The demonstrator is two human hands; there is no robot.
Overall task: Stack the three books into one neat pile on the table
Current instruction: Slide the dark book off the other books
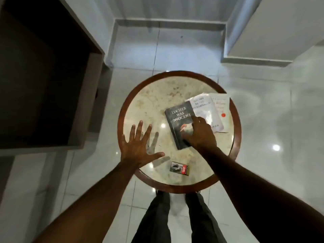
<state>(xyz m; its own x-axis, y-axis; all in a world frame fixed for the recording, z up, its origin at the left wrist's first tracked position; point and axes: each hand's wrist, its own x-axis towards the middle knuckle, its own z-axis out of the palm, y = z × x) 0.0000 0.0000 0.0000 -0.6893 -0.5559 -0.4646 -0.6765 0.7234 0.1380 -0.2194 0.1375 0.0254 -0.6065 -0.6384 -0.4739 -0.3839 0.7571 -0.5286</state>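
Three books lie fanned on the right half of a round marble-topped table (150, 102). A dark book (177, 118) with white title lettering is on top, overlapping a white book (205, 109), which overlaps a second white book with orange lettering (222, 109) near the table's right rim. My right hand (199, 134) rests on the dark book's lower right part, fingers on the cover and thumb at its near edge. My left hand (138, 146) hovers flat over the table's left side, fingers spread, holding nothing.
A small dark and red box (179, 168) lies near the table's front edge. A dark wooden cabinet (43, 76) stands to the left. Glossy white floor tiles surround the table. My legs (175, 216) are below the front rim.
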